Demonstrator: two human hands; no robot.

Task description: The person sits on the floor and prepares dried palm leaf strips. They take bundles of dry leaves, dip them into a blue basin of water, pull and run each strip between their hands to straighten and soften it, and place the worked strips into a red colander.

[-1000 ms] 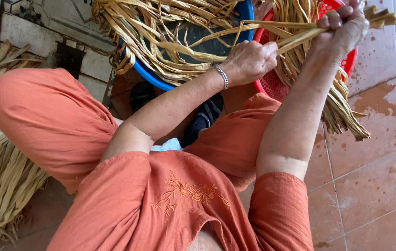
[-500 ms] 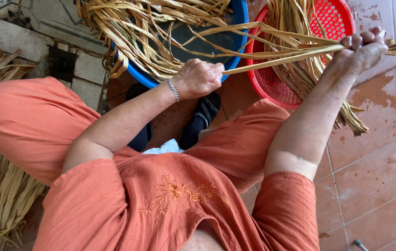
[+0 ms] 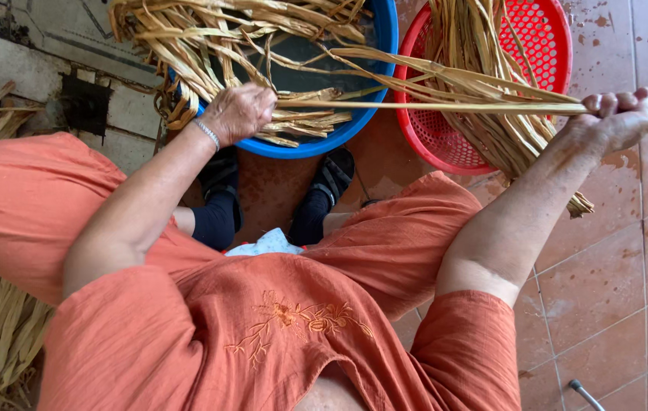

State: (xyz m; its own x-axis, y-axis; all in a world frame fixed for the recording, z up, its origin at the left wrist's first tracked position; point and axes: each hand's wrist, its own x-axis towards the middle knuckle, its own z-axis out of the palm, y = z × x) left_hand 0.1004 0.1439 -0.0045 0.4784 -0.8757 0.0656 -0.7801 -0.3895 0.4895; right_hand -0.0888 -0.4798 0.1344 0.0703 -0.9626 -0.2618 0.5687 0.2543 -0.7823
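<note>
The dried leaf strips (image 3: 445, 105) are pale straw yellow with browner streaks. The basin (image 3: 369, 114) is bright blue with a dark inside. The basket (image 3: 552, 46) is red, its wall a fine open mesh. The shirt (image 3: 263, 335) and trousers (image 3: 19, 198) are plain orange; the shirt carries a darker orange embroidered flower sprig. The socks (image 3: 217, 217) are dark navy. The floor tiles (image 3: 613, 304) are reddish brown with pale stains. The bracelet (image 3: 207, 133) is silver.

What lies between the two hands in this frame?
In the head view, a long dried strip stretches taut from left hand to right hand, over the blue basin and red basket.
</note>
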